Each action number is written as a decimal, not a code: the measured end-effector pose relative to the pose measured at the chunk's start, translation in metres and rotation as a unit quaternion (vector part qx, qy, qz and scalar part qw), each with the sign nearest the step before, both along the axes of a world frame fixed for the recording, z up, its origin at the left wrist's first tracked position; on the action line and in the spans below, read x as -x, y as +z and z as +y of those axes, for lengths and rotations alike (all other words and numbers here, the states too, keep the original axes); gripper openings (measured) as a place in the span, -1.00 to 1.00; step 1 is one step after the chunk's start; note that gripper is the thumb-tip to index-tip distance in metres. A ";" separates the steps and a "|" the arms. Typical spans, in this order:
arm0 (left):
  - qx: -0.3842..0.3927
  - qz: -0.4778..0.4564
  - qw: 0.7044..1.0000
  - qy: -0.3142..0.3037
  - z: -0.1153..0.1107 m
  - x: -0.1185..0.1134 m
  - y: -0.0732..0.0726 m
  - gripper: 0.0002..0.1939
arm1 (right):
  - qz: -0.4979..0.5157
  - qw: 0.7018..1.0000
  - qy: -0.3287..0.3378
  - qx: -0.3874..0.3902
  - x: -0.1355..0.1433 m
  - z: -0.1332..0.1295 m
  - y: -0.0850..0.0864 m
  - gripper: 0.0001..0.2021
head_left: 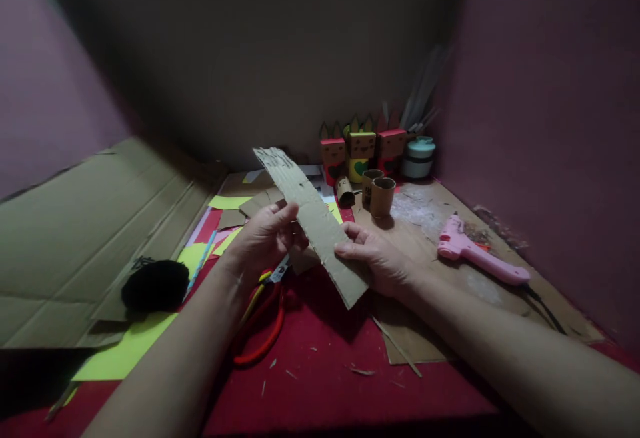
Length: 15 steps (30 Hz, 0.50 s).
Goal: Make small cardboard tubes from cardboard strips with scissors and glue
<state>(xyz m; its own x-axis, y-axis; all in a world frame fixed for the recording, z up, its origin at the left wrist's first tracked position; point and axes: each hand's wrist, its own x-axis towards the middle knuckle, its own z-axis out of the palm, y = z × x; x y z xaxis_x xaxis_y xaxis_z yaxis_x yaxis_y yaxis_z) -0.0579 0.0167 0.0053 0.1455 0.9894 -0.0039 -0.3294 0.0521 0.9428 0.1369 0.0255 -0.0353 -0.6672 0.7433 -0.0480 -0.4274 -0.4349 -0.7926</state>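
A long strip of cardboard [320, 225] is held tilted above the red table [320, 385]; its upper end is ragged and torn. My right hand [375, 258] pinches it by the lower right edge, thumb on top. At its left edge, my left hand [273, 231] has its thumb and curled fingers closed on the strip, the fingertips partly hidden. Below my left hand lie scissors [273, 335] with red and yellow handles, their blades partly covered by the hand.
A pink glue gun [475, 255] rests on cardboard at the right. Cardboard tubes [383, 198] and several box-headed figures [361, 151] stand behind, near a lidded container [419, 157]. A black fluffy ball [155, 286], yellow paper [127, 348] and a large cardboard sheet [75, 245] are on the left.
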 end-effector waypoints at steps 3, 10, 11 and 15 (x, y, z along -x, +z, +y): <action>0.018 0.031 0.999 0.038 0.000 -0.004 0.002 -0.73 | 0.000 1.000 0.026 -0.010 0.000 0.000 -0.001 -0.53; 0.001 0.068 0.997 0.036 -0.002 -0.008 0.003 -0.87 | -0.025 0.996 0.083 -0.001 -0.003 -0.002 -0.002 -0.62; -0.003 0.091 0.995 0.030 -0.003 -0.008 0.005 -0.86 | -0.026 0.997 0.079 -0.003 -0.003 -0.002 -0.002 -0.62; 0.027 0.282 0.957 -0.061 -0.011 -0.008 0.014 -0.75 | -0.032 0.999 0.031 -0.024 -0.002 -0.003 -0.002 -0.65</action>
<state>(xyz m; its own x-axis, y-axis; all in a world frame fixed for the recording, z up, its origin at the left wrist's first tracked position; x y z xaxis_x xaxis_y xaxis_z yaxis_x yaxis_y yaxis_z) -0.0502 0.0057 0.0190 0.2190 0.9614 -0.1667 0.2421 0.1120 0.9638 0.1388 0.0222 -0.0376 -0.7093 0.7026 -0.0578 -0.3480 -0.4203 -0.8380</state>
